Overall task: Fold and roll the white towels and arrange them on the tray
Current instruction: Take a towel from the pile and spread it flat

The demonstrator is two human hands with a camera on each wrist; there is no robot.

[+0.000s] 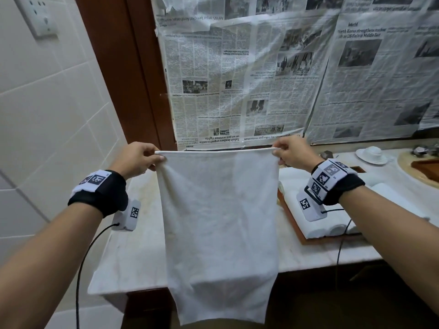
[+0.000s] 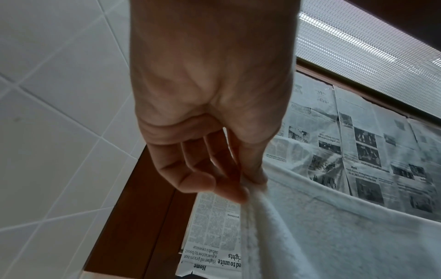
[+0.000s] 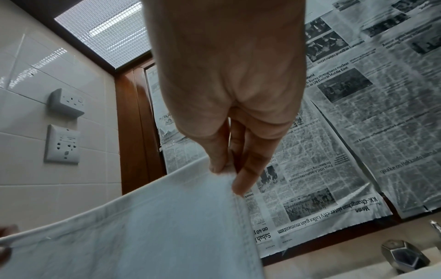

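Head view: the left hand (image 1: 137, 157) and right hand (image 1: 291, 151) each pinch a top corner of the white towel (image 1: 221, 224), which hangs between them over the tabletop (image 1: 133, 245); apparently rolled towels (image 1: 332, 227) fill the tray (image 1: 292, 224).

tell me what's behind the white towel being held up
Behind the towel held by the left hand and right hand lies the marble counter; whatever sits directly behind it is hidden.
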